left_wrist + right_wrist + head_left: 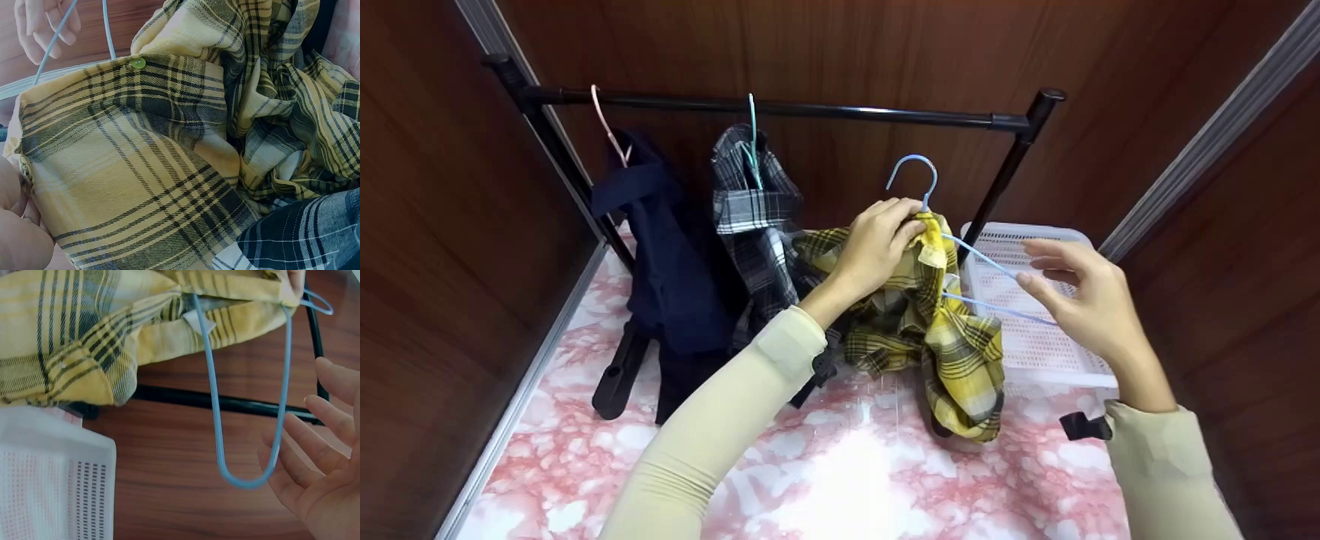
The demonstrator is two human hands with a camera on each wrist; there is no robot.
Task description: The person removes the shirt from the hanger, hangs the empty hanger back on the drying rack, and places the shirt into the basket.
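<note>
Two hands work one yellow plaid shirt [930, 330] above the pink marbled table [840, 472]. Left hand [877, 244] pinches the shirt collar at the blue wire hanger [952, 247] neck. Right hand [1080, 292], fingers relaxed and spread, touches the hanger's protruding arm over the white basket [1035, 345]

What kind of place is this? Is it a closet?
It looks like a closet or a clothes-hanging corner: dark wooden walls close in around a black clothes rail, where a navy garment and a grey plaid shirt already hang. A white basket sits nearby.
</note>
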